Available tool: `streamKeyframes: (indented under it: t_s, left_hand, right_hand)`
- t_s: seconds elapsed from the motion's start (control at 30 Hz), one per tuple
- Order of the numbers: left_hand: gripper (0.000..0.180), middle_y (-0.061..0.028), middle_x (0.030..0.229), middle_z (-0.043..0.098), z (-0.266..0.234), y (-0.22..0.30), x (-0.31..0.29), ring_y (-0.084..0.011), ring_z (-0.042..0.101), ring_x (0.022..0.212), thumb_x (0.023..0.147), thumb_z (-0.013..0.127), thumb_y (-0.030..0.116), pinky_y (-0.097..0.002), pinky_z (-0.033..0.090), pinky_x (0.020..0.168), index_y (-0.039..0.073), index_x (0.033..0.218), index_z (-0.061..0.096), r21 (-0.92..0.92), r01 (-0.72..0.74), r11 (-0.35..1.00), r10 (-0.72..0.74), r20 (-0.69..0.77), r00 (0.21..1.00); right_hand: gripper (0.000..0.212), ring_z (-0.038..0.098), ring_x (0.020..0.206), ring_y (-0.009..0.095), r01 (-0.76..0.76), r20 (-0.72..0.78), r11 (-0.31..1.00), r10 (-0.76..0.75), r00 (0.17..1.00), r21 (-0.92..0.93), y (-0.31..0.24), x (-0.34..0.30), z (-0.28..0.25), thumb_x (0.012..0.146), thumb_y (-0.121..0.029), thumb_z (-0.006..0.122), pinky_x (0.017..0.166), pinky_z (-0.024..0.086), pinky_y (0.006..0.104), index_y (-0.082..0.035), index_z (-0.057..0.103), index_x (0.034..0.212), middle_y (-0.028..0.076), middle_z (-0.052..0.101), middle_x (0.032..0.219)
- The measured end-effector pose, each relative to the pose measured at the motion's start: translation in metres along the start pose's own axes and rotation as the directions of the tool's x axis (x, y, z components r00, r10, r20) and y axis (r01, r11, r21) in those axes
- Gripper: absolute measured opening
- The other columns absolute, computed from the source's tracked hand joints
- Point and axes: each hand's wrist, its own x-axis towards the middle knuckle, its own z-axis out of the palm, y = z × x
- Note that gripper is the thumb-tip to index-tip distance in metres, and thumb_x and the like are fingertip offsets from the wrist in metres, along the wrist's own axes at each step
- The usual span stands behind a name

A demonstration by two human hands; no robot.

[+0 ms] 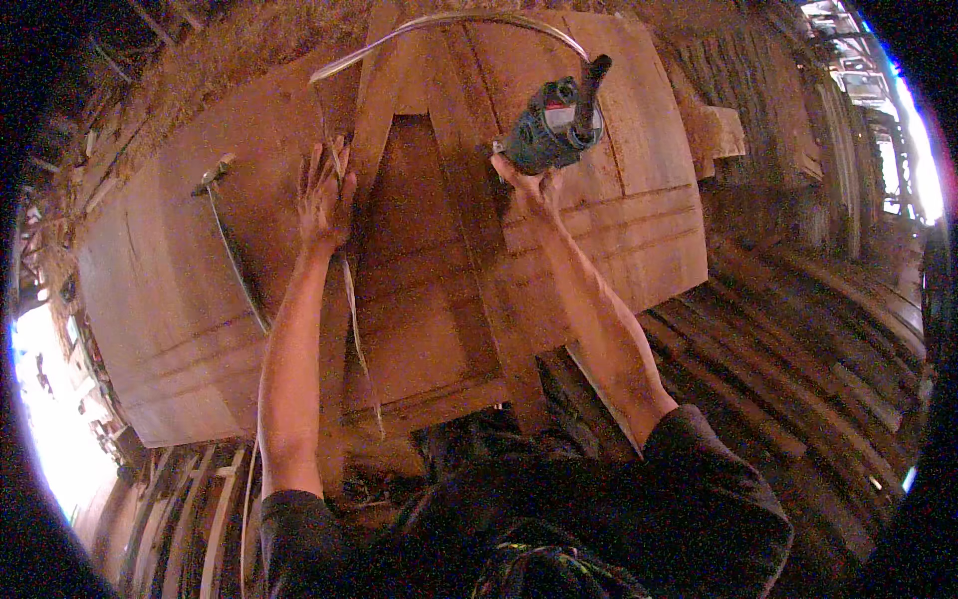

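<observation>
My right hand is closed around the lower end of a teal handheld power tool, which looks like a trim router. The tool stands on the right part of a brown wooden panel, beside a raised board. Its lower end is hidden. My left hand lies with fingers spread near the left slanting board. A thin pale strip runs past its thumb side down towards me; whether the fingers press on it I cannot tell.
A hammer lies on the panel left of my left forearm. The tool's pale cord arcs over the far side. Long timber pieces lie at the right, and more slats at the lower left. Shavings cover the far ground.
</observation>
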Motion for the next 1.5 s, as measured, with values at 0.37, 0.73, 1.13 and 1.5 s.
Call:
streamKeyframes:
  t_s: [0.37,0.73,1.13,1.5]
  left_hand:
    - [0.051,-0.0038,0.162,0.042,-0.008,0.016,-0.005,-0.0304,0.029,0.154,0.109,0.036,0.035,-0.0484,0.015,0.128,0.012,0.153,0.049,0.109,0.007,0.994,-0.009,0.021,1.0]
    - [0.05,-0.0043,0.162,0.043,-0.01,0.02,-0.003,-0.0325,0.03,0.153,0.109,0.036,0.034,-0.0485,0.016,0.128,0.012,0.152,0.05,0.067,0.025,0.997,-0.028,0.044,0.999]
    - [0.052,-0.0047,0.165,0.037,-0.011,0.035,-0.004,-0.0337,0.027,0.154,0.109,0.033,0.034,-0.0482,0.015,0.128,0.013,0.154,0.046,0.084,0.051,0.995,-0.06,0.099,0.993]
    - [0.053,-0.0053,0.166,0.036,-0.007,0.026,0.0,-0.0311,0.025,0.155,0.107,0.035,0.032,-0.0476,0.013,0.129,0.014,0.157,0.042,0.101,0.043,0.994,-0.056,0.126,0.99]
  right_hand:
    - [0.054,0.071,0.086,0.021,0.221,0.061,0.973,-0.225,0.973,0.061,-0.032,0.025,0.013,0.071,-0.013,0.092,0.078,0.06,0.0377,-0.009,0.062,0.116,0.004,0.073,0.1]
    - [0.039,0.069,0.089,0.018,0.144,0.013,0.97,-0.15,0.989,0.195,-0.047,0.045,0.025,0.074,-0.013,0.088,0.082,0.058,0.0366,-0.008,0.067,0.106,0.003,0.072,0.098]
    - [0.071,0.069,0.091,0.022,0.157,0.055,0.98,-0.165,0.985,0.126,-0.024,0.069,0.019,0.068,-0.018,0.093,0.081,0.06,0.0389,-0.01,0.055,0.127,0.006,0.068,0.109]
    - [0.06,0.071,0.089,0.021,0.204,0.078,0.963,-0.22,0.972,0.173,-0.006,0.091,0.034,0.075,-0.006,0.089,0.082,0.061,0.0381,-0.008,0.055,0.124,0.005,0.07,0.102]
